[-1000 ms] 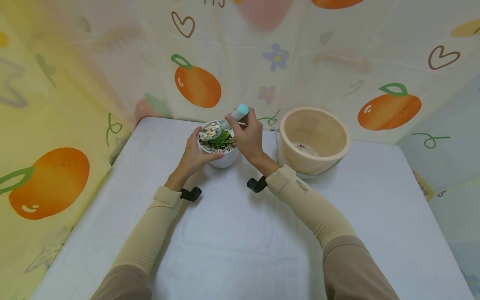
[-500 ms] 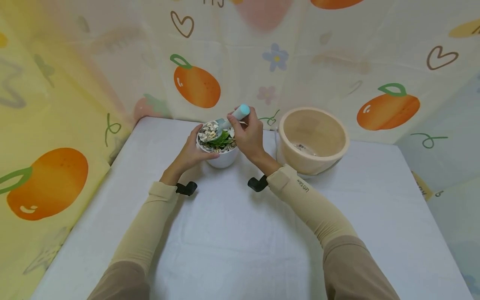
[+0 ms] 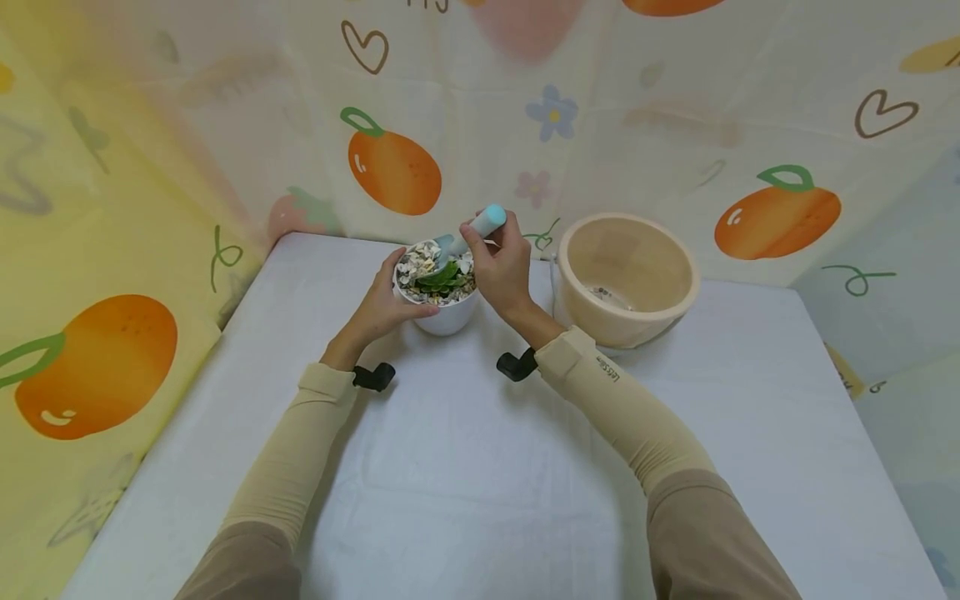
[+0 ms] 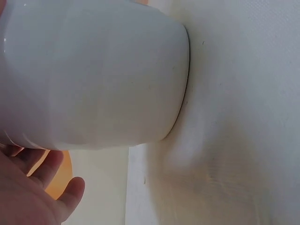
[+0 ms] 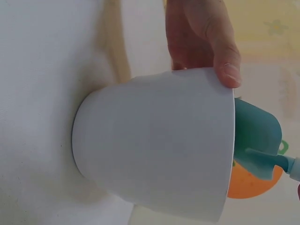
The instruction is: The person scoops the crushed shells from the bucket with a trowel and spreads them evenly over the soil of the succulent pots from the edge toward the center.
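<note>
A white flowerpot (image 3: 444,319) stands upright on the table, filled with pale stone chips (image 3: 417,260) around a green leafy plant (image 3: 441,279). My left hand (image 3: 378,307) holds the pot's left side, thumb across the front below the rim; in the right wrist view that thumb (image 5: 229,70) lies at the rim. With my right hand (image 3: 506,271) I grip a small trowel (image 3: 480,228) by its pale handle, which has a light blue end. Its teal blade (image 5: 258,126) reaches over the rim, and the tip is hidden inside the pot.
A large beige bucket (image 3: 630,254) with a handle stands close to the right of my right hand. Behind the white-covered table (image 3: 480,467) hangs a patterned cloth (image 3: 480,108) with oranges and hearts. Black cameras (image 3: 373,377) sit at both wrists.
My left hand has shifted slightly left along the pot, and its forearm with it. My right hand and the trowel's handle have moved a little up and to the right.
</note>
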Available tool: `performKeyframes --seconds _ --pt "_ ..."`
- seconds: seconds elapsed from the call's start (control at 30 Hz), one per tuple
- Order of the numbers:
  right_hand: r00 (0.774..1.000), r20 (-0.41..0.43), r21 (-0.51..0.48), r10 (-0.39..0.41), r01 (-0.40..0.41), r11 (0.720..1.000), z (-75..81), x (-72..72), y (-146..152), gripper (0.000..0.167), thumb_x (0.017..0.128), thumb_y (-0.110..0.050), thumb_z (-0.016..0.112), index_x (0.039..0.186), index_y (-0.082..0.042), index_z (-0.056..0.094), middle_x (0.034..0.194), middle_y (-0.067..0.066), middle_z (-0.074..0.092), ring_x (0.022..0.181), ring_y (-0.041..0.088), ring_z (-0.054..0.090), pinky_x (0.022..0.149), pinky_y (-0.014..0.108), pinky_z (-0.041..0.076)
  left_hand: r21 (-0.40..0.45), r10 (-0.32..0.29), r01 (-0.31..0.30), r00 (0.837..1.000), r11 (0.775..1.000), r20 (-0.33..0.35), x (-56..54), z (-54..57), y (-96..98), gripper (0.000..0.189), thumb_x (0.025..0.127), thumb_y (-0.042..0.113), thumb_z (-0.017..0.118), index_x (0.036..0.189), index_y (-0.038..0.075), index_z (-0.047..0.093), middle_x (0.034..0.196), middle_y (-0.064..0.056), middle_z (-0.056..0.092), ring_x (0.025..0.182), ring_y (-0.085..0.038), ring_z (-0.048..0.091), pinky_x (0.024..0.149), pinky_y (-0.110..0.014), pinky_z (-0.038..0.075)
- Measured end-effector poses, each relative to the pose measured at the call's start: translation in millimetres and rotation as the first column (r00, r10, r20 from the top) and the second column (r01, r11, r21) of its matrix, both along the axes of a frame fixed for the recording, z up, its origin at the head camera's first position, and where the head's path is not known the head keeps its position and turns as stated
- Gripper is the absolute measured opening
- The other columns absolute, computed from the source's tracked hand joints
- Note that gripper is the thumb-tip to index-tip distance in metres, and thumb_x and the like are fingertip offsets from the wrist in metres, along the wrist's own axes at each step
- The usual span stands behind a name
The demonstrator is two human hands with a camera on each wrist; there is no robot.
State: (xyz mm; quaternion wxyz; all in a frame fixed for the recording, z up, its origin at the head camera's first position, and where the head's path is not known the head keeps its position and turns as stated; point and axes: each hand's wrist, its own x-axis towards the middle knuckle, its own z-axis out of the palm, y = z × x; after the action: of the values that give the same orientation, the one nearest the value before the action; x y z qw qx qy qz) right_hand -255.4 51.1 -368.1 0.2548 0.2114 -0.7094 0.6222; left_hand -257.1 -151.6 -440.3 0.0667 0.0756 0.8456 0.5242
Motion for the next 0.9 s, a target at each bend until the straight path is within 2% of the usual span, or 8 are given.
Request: performKeyframes --seconds 0.2,0.4,0.47,0.6,0.67,0.83,0.9 --pt "1.000 -0.002 0.004 -0.020 0.020 1.000 4.6 1.7 -1.5 0.026 0.093 -0.001 0.062 0.112 0.015 0.052 0.102 0.030 0.067 0.092 0.037 0.070 0.078 0.045 0.058 -0.019 0.027 -0.027 0.999 0.999 -0.033 0.5 -0.2 3.5 0.118 0.070 0.039 0.087 0.156 0.017 0.009 0.158 -0.015 0.021 0.145 -0.032 0.023 0.117 -0.057 0.022" --pt "0.999 0.012 0.006 -0.043 0.043 0.999 26.9 22.1 -2.2 0.022 0.092 0.003 0.061 0.108 0.016 0.052 0.100 0.031 0.067 0.092 0.040 0.069 0.079 0.043 0.059 -0.043 0.030 -0.032 0.999 0.999 -0.042 1.2 0.3 2.4 0.117 0.069 0.039 0.087 0.155 0.015 0.012 0.156 -0.017 0.023 0.142 -0.032 0.024 0.116 -0.058 0.024" --pt "0.999 0.024 0.002 -0.042 0.042 0.999 29.0 25.1 -2.6 0.022 0.092 0.003 0.061 0.108 0.015 0.052 0.100 0.031 0.067 0.092 0.040 0.069 0.079 0.041 0.059 -0.049 0.023 -0.025 0.999 0.998 -0.033 0.3 0.4 0.3 0.117 0.069 0.038 0.087 0.155 0.015 0.012 0.156 -0.017 0.022 0.143 -0.033 0.023 0.116 -0.058 0.024" --pt "0.999 0.022 -0.003 -0.043 0.043 0.999 27.0 24.1 -3.0 0.022 0.092 0.002 0.061 0.108 0.015 0.052 0.100 0.031 0.067 0.092 0.040 0.069 0.079 0.041 0.059 -0.050 0.000 0.000 1.000 0.999 -0.009 -2.9 0.0 -1.7 0.119 0.069 0.040 0.086 0.156 0.018 0.008 0.160 -0.016 0.017 0.147 -0.034 0.020 0.117 -0.059 0.021" --pt "0.999 0.013 -0.009 -0.040 0.040 0.999 19.5 17.3 -3.2 0.024 0.093 0.002 0.061 0.108 0.016 0.052 0.100 0.031 0.067 0.093 0.040 0.069 0.079 0.043 0.058 -0.045 -0.003 0.003 1.000 0.999 -0.001 -3.6 -0.2 -1.4 0.121 0.069 0.042 0.086 0.157 0.019 0.007 0.161 -0.016 0.015 0.148 -0.034 0.019 0.117 -0.059 0.021" --pt "0.998 0.002 -0.019 -0.056 0.056 0.998 -0.1 -0.5 -3.7 0.028 0.093 -0.002 0.063 0.110 0.017 0.051 0.101 0.029 0.068 0.094 0.037 0.070 0.078 0.044 0.058 -0.029 0.021 -0.022 1.000 0.999 -0.008 -1.6 -1.2 0.7 0.120 0.068 0.041 0.087 0.156 0.019 0.008 0.160 -0.015 0.019 0.147 -0.033 0.021 0.117 -0.058 0.022" --pt "0.998 0.001 -0.024 -0.061 0.061 0.998 -2.2 -2.0 -3.6 0.028 0.092 -0.004 0.064 0.110 0.015 0.052 0.100 0.027 0.069 0.094 0.034 0.070 0.077 0.043 0.059 -0.022 0.032 -0.032 0.999 0.999 -0.025 -0.6 -1.7 2.0 0.119 0.068 0.040 0.087 0.156 0.017 0.010 0.158 -0.015 0.022 0.145 -0.032 0.023 0.117 -0.057 0.023"
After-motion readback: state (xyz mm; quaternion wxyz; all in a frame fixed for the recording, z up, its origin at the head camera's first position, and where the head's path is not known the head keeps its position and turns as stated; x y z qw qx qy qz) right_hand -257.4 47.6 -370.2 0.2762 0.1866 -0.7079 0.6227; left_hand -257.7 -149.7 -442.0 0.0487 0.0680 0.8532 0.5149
